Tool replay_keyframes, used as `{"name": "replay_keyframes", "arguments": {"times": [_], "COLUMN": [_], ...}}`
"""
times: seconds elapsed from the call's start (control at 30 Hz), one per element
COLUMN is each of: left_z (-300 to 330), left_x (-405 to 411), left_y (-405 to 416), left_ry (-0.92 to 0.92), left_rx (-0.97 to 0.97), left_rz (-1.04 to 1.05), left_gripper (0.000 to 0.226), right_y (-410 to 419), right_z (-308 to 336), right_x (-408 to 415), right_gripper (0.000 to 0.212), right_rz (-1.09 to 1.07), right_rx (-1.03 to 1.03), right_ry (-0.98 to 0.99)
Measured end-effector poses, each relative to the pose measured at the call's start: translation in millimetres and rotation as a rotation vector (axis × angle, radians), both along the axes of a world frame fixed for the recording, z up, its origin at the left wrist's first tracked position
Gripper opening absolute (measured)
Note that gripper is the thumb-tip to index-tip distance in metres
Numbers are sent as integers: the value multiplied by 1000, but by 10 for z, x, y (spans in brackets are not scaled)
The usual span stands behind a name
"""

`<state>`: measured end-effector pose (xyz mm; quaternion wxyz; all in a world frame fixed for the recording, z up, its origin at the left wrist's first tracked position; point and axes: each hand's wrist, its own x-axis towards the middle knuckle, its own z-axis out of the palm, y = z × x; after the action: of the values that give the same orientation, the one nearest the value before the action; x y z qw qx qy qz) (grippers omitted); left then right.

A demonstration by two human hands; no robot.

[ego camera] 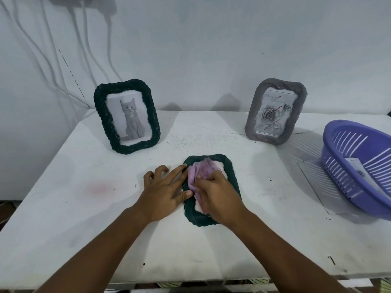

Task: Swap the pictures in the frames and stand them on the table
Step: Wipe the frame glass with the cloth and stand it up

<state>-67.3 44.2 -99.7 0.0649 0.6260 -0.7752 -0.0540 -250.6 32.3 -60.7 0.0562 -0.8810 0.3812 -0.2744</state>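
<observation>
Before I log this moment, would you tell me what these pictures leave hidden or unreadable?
Head view only:
- Picture in the dark green frame lying flat: covered by the lilac cloth and the right hand.
- Purple slotted plastic basket: cut off by the right edge; the paper inside is only partly seen.
- Script on the rose picture in the grey frame: too small to read.

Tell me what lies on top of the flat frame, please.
A pink cloth lies on the flat frame, with the right hand pressing on it. The left hand touches the frame's left edge. Cloth and hand cover the middle, so any picture there cannot be seen.
</observation>
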Motion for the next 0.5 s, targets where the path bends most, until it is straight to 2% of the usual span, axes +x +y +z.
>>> {"name": "replay_keyframes", "arguments": {"times": [0.1, 0.2, 0.3, 0.4, 0.5], "left_z": [-5, -9, -6, 3, 5], "left_x": [6, 12, 14, 13, 12], "left_y": [-3, -8, -11, -12, -15], "left_ry": [2, 19, 41, 40, 43], "left_rx": [6, 16, 25, 35, 51], "left_rz": [6, 14, 12, 10, 13], "left_gripper": [91, 94, 94, 95, 95], "right_y": [188, 180, 86, -22, -153], "right_z": [-25, -93, -84, -48, -2], "right_x": [-193, -376, -406, -345, -178], "right_gripper": [49, 42, 47, 34, 29], "right_rz": [6, -44, -100, -189, -285], "right_rx": [28, 27, -4, 5, 150], "right_ry": [52, 100, 75, 134, 84]}}
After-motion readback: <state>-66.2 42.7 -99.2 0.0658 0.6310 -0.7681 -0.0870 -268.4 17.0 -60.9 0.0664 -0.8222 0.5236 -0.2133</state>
